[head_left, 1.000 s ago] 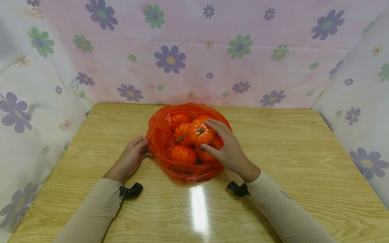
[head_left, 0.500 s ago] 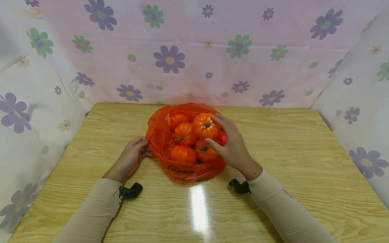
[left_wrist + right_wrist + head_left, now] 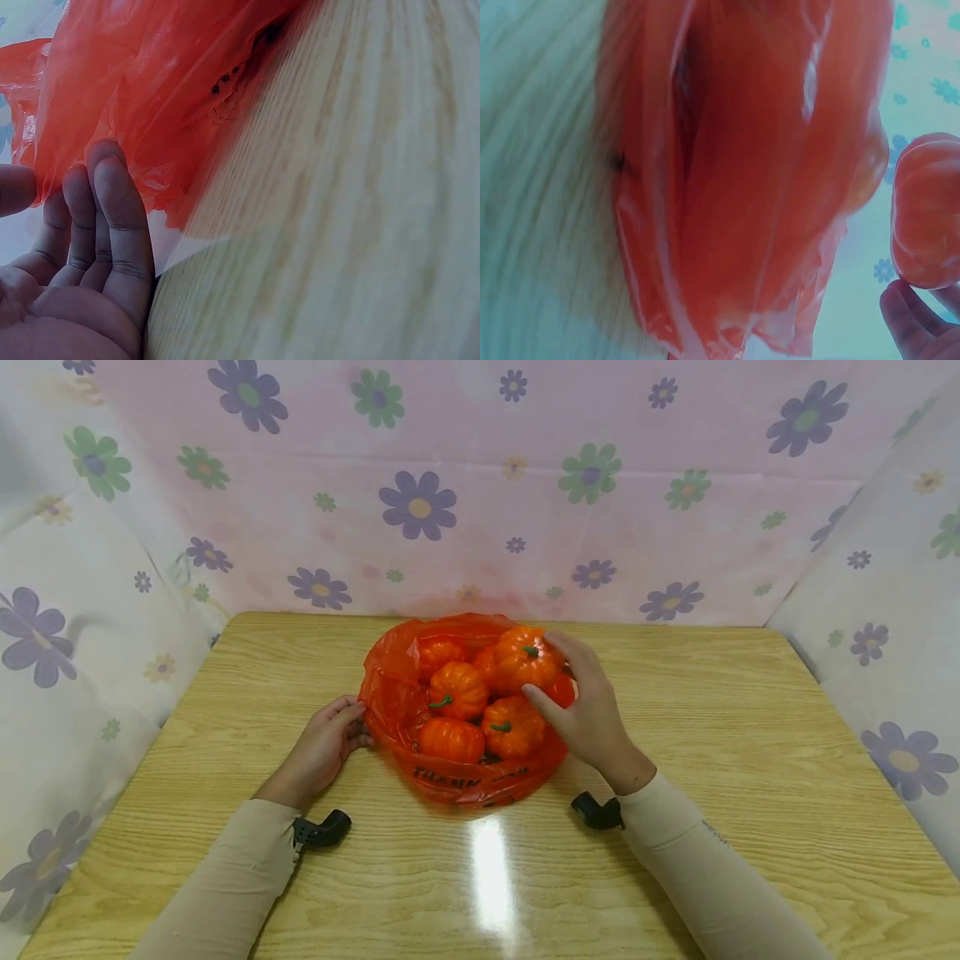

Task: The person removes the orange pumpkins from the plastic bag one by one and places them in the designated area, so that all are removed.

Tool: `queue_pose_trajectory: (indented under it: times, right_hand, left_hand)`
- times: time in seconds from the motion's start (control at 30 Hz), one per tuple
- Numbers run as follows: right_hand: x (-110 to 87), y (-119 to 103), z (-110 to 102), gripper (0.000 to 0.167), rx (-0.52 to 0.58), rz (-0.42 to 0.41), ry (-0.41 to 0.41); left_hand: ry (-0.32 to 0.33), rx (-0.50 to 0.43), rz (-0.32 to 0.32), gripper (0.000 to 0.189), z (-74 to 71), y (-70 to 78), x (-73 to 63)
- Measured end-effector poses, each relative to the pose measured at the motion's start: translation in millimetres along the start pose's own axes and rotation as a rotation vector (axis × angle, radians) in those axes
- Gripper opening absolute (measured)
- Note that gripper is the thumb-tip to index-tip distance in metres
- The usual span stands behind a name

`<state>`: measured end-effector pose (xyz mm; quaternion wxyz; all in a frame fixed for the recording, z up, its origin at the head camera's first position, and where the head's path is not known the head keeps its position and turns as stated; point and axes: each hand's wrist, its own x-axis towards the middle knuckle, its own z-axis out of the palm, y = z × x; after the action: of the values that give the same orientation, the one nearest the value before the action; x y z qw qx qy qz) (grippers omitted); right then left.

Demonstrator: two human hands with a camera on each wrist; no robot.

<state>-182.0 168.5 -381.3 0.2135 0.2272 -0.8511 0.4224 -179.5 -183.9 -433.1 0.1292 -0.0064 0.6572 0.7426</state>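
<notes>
One shiny, ribbed orange pumpkin with a green stem (image 3: 527,658) is in your right hand (image 3: 596,714), gripped between thumb and fingers, raised above the right side of the thin red plastic bag with black lettering (image 3: 390,685). Below it, several other glossy orange pumpkins (image 3: 458,690) sit inside the open bag. Your left hand (image 3: 326,743) pinches the bag's left edge. Under the bag you have a yellowish wood-grain table (image 3: 712,718), and beyond that, a pink flower-print cloth (image 3: 495,435).
</notes>
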Motion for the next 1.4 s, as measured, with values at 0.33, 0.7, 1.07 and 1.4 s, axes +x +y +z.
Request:
queue_pose_trajectory:
  times: [0.33, 0.7, 1.07, 1.4]
  right_hand:
    - [6.4, -7, -13, 0.063, 0.094, 0.087, 0.038]
    - [7.9, 1, -16, 0.063, 0.073, 0.119, 0.058]
    - [7.1, 32, -19, 0.063, 0.026, 0.184, 0.055]
    - [5.4, 51, -29, 0.066, 0.024, 0.317, 0.001]
  left_hand:
    - [0.003, -0.001, 0.005, 0.017, 0.4, -0.1, 0.0]
    - [0.005, -0.007, 0.004, 0.017, 0.2, -0.5, 0.7]
    - [0.004, 0.008, -0.001, 0.017, 0.1, -0.1, 0.4]
    - [0.003, 0.011, 0.002, 0.017, -0.1, -0.5, -0.1]
